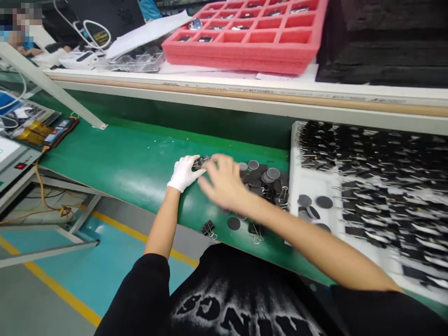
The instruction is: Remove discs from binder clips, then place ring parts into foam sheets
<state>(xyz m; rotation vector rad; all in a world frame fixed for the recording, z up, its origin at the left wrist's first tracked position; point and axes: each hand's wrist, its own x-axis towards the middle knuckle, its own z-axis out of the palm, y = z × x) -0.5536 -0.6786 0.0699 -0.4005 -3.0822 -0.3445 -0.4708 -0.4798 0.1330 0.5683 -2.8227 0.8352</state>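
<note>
My left hand [184, 173], in a white glove, grips a small dark part with metal clip wires [200, 163] over the green bench. Bare and blurred, my right hand [224, 182] is just to the right of it, its fingers near that part; whether they hold anything is hidden by the blur. Round dark discs [273, 174] and black binder clips [283, 193] lie in a heap to the right of my right hand. Nearer my body are a single binder clip [208, 228], a flat disc [234, 223] and another clip [255, 229].
A white tray [317, 179] with rows of clipped black parts stands at the right. Above the green bench [133, 154] runs a shelf [210, 93] bearing a red foam tray [238, 53]. A slanted white post [70, 98] and a meter [61, 132] are at the left.
</note>
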